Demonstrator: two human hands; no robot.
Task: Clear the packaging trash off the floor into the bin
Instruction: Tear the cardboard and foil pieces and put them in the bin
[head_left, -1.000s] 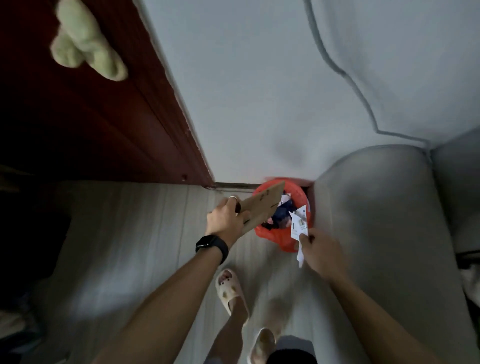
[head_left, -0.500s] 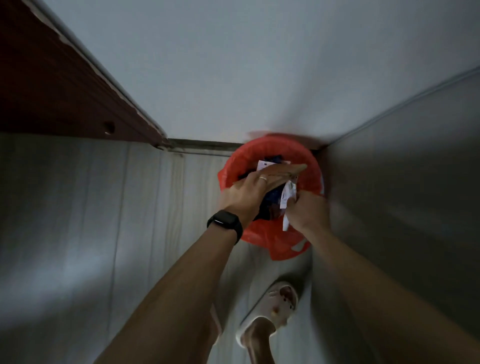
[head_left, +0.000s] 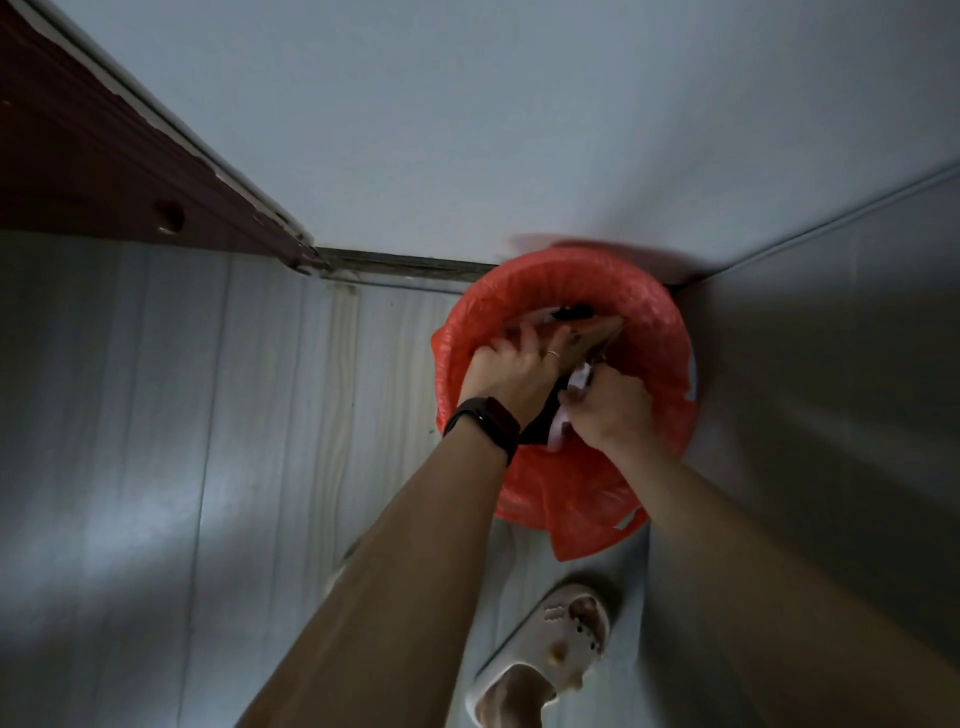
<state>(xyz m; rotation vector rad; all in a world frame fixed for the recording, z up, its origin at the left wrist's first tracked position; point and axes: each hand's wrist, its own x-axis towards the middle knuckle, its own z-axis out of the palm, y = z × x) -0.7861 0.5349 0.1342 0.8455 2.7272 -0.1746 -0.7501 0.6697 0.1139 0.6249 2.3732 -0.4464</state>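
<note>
The bin (head_left: 654, 322), lined with a red plastic bag, stands on the floor in the corner between the wall and a grey sofa. Both my hands are inside its mouth. My left hand (head_left: 511, 371), with a black watch on the wrist and a ring on one finger, presses a brown cardboard piece (head_left: 597, 335) down into the bin with its fingers spread over it. My right hand (head_left: 610, 408) grips crumpled white paper (head_left: 577, 378) just inside the near rim. Dark trash lies under the cardboard, mostly hidden.
A grey sofa side (head_left: 831, 389) rises right of the bin. The white wall (head_left: 467, 130) is behind it, a dark red door (head_left: 104, 171) at the left. Pale wood floor (head_left: 234, 441) spreads to the left. My foot in a white slipper (head_left: 550, 649) stands near the bin.
The view has closed in on the bin. Both hands went deeper into its mouth, and the cardboard sank from above the rim to inside the bag.
</note>
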